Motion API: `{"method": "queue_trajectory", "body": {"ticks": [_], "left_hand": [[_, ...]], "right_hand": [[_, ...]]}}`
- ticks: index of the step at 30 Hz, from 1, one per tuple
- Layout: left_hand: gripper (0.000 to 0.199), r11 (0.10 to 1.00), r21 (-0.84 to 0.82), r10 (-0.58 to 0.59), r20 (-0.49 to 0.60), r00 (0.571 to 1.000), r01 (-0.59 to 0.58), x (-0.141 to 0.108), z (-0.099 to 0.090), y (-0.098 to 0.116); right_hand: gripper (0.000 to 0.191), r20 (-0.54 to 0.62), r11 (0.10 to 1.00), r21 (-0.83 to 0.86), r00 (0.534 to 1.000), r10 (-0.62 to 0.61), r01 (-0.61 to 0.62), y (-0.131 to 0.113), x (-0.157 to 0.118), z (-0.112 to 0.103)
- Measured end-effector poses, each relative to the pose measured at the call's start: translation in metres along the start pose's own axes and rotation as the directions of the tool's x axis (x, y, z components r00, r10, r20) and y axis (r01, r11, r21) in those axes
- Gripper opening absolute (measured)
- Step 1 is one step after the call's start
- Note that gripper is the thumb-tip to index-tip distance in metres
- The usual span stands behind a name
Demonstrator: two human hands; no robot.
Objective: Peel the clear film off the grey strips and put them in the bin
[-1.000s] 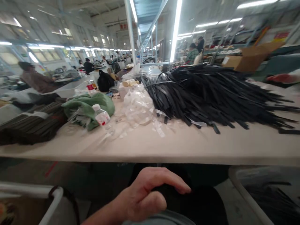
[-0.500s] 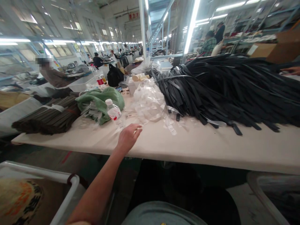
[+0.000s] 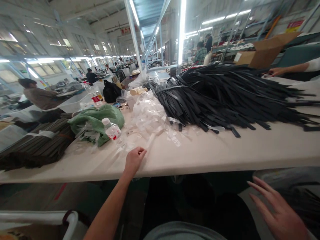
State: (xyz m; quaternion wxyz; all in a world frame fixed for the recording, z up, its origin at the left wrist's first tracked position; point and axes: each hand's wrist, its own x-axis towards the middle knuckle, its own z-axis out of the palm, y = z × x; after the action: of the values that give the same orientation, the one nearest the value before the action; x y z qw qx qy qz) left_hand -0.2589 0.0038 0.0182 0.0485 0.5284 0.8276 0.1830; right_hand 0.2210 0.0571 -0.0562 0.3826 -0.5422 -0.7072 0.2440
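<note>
My left hand [image 3: 135, 160] is closed in a pinch above the front of the table. From its fingertips a pale, see-through plastic strip [image 3: 150, 141] runs back to a heap of clear plastic strips [image 3: 148, 111]. Just left of that hand stands a clear plastic bottle [image 3: 113, 131] with a white cap, tilted in this view. At the lower right, off the table's front edge, my right hand [image 3: 278, 208] has its fingers spread and holds nothing. A large pile of black straps [image 3: 212, 96] lies on the table to the right of the plastic heap.
The cream-covered table [image 3: 200, 151] spans the view. On its left lie a green cloth [image 3: 100, 118] and a bundle of dark brown strips [image 3: 37, 143]. A co-worker's hand [image 3: 277, 71] touches the far right end of the black pile. A white-railed cart [image 3: 32, 216] stands lower left.
My right hand has come into view at the lower right. My left hand has drawn nearer the table's front edge, with the strip trailing from it. The view has turned to the right.
</note>
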Motion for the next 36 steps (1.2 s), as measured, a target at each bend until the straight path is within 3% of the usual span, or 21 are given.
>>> {"method": "queue_trajectory", "body": {"ticks": [2, 4, 8, 10, 12, 14, 17, 19, 23, 27, 33, 36], "left_hand": [[0.029, 0.982, -0.189, 0.018, 0.018, 1.0, -0.014, -0.027, 0.005, 0.016], [0.03, 0.938, -0.345, 0.036, 0.022, 0.999, -0.026, -0.057, 0.01, 0.034], [0.024, 0.923, -0.38, 0.085, 0.041, 0.996, -0.064, -0.103, 0.021, 0.064], [0.021, 0.915, -0.396, 0.117, 0.06, 0.991, -0.084, -0.117, 0.027, 0.072], [0.018, 0.882, -0.467, 0.124, 0.085, 0.989, -0.071, -0.126, 0.033, 0.076], [0.016, 0.781, -0.624, 0.073, 0.138, 0.988, 0.03, -0.13, 0.039, 0.076], [0.036, 0.486, -0.829, -0.015, 0.309, 0.951, 0.277, -0.129, 0.043, 0.074], [0.05, 0.354, -0.853, 0.001, 0.41, 0.912, 0.383, -0.124, 0.045, 0.074], [0.037, 0.306, -0.841, 0.109, 0.497, 0.861, 0.447, -0.115, 0.047, 0.08], [0.04, 0.3, -0.806, 0.084, 0.555, 0.828, 0.51, -0.113, 0.057, 0.088], [0.054, 0.154, -0.686, 0.022, 0.722, 0.691, 0.711, -0.111, 0.08, 0.088], [0.059, 0.175, -0.67, 0.034, 0.737, 0.676, 0.722, -0.111, 0.091, 0.089]], "right_hand": [[0.04, 0.149, 0.996, 0.074, 0.988, 0.03, -0.042, -0.036, 0.002, 0.023], [0.038, 0.355, 0.977, 0.192, 0.934, 0.024, -0.098, -0.076, 0.004, 0.049], [0.038, 0.701, 0.879, 0.391, 0.707, -0.091, -0.274, -0.143, 0.012, 0.099], [0.042, 0.747, 0.849, 0.411, 0.657, -0.104, -0.333, -0.163, 0.019, 0.122], [0.042, 0.736, 0.84, 0.423, 0.669, -0.1, -0.34, -0.173, 0.025, 0.14], [0.038, 0.705, 0.837, 0.442, 0.702, -0.102, -0.322, -0.177, 0.031, 0.15], [0.031, 0.663, 0.843, 0.468, 0.737, -0.135, -0.266, -0.18, 0.039, 0.152], [0.026, 0.643, 0.856, 0.472, 0.748, -0.168, -0.213, -0.181, 0.043, 0.148], [0.017, 0.574, 0.9, 0.432, 0.789, -0.221, -0.062, -0.179, 0.049, 0.14], [0.012, 0.509, 0.933, 0.34, 0.81, -0.291, 0.121, -0.174, 0.05, 0.133], [0.008, 0.472, 0.924, 0.203, 0.794, -0.382, 0.324, -0.162, 0.052, 0.132], [0.008, 0.479, 0.911, 0.166, 0.776, -0.41, 0.378, -0.157, 0.048, 0.133]]}}
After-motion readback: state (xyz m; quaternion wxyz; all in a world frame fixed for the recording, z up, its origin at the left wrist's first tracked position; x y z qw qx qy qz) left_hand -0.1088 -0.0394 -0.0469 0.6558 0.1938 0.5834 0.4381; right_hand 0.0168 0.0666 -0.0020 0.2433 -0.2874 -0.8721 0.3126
